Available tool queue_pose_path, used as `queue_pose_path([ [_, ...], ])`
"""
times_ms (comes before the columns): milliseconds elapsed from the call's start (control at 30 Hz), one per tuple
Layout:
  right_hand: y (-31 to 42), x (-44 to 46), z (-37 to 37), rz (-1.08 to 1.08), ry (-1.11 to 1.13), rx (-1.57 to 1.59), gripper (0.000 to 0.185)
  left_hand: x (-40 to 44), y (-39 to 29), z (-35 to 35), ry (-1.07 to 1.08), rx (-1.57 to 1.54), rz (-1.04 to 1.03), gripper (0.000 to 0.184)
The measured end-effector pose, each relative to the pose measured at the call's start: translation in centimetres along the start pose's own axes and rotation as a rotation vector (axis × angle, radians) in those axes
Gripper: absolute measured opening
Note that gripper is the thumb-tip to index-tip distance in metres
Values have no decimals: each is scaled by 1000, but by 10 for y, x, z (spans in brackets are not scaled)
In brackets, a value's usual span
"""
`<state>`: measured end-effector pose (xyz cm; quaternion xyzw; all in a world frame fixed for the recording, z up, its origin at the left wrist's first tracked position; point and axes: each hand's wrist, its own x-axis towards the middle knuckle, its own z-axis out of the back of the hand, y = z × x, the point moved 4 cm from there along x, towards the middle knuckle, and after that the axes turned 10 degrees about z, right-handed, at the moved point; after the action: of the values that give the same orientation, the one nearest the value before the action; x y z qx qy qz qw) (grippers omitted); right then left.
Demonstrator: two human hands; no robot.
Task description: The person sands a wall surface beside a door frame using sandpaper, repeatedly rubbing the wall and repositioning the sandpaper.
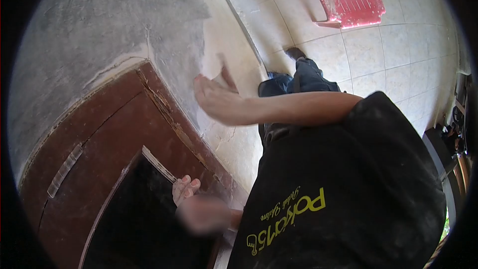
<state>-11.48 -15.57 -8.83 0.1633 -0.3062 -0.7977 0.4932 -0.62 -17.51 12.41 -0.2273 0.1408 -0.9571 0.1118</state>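
Observation:
My right hand (pixel 216 100) reaches out in front of the wall (pixel 226 154), smeared by motion. Its fingers look bent, and I cannot make out whether anything is between them and the thumb. Lower down, my left hand (pixel 201 211) has its whitened fingertips curled over the edge of a black flat board (pixel 144 214). That edge carries a pale, rough smear. The board tilts in front of a brown wooden door (pixel 144 119) and hides part of it. Most of the left palm is blurred.
Grey and whitish patches cover the wall around a cracked, splintered door frame (pixel 172 119). A strip of clear tape (pixel 64 170) sticks to the door. On the tiled floor (pixel 363 55) stands a paint-splashed red plastic chair (pixel 351 0). Dark clutter (pixel 455 134) lies at the right edge.

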Motion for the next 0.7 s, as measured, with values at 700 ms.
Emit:
queue_pose_path([
  [700,0,-15,24,-94,-133,684,56,2,0,1,-27,-98,17,30],
])
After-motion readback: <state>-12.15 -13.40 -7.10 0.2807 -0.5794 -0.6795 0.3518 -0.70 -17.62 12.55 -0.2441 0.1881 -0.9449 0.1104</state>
